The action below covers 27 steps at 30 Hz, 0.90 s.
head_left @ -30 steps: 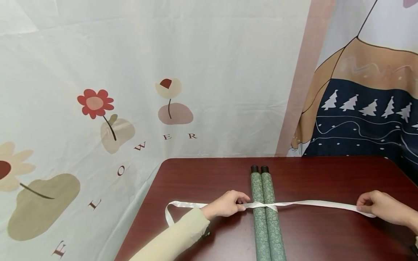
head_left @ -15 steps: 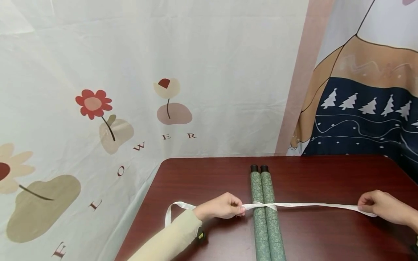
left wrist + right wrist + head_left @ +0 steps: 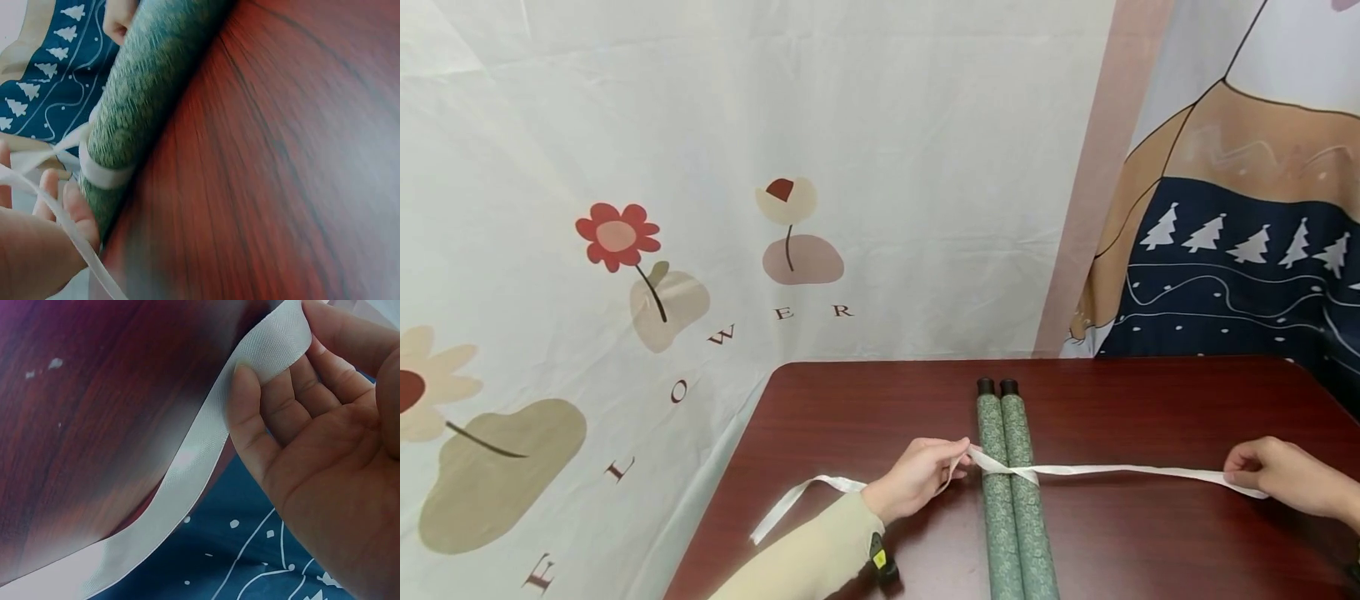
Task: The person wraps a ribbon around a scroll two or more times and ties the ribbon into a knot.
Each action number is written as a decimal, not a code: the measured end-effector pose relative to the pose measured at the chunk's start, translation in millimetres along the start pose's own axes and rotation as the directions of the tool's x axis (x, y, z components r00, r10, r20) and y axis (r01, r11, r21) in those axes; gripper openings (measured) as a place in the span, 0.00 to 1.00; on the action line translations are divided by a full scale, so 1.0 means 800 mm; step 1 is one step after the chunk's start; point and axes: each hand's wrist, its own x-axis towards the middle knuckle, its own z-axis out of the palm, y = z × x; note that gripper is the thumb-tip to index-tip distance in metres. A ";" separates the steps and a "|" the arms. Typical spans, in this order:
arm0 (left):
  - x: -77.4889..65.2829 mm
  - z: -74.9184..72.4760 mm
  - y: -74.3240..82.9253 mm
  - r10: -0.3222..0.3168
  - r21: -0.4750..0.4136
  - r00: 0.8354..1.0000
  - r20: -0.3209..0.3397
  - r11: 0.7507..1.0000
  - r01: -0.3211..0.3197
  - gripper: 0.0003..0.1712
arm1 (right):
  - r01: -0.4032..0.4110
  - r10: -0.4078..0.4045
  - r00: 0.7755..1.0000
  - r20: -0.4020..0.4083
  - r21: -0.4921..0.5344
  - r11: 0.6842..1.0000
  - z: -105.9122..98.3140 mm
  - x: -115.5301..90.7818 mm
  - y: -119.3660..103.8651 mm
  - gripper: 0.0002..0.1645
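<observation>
Two green patterned scrolls (image 3: 998,517) with black end knobs (image 3: 1009,387) lie side by side on the table. A white ribbon (image 3: 1127,469) wraps round both and crosses on top. Just left of the scrolls, my left hand (image 3: 910,477) pinches the ribbon, raised a little, with the loose tail (image 3: 790,504) trailing behind the wrist. Far to the right, my right hand (image 3: 1281,475) pinches the ribbon's other end, pulled nearly straight. In the right wrist view, the ribbon (image 3: 187,462) runs between thumb and fingers. In the left wrist view, the wrapped band (image 3: 103,175) circles a scroll (image 3: 140,94).
The dark red wooden table (image 3: 865,400) ends at the back against a pale flower-printed cloth (image 3: 925,208). A navy and brown printed cloth (image 3: 1232,292) hangs at the back right. A dark strap with a yellow mark (image 3: 881,560) is on the left wrist.
My left hand first drew the ribbon slightly left, then came back toward the scrolls and lifted it. The left tail has swung outward and straightened. My right hand has hardly moved.
</observation>
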 end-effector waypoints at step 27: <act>0.023 0.023 -0.006 0.099 -0.194 0.981 -0.168 0.972 -0.132 0.21 | 0.009 -0.009 1.000 -0.009 0.017 1.000 0.003 -0.002 0.006 0.05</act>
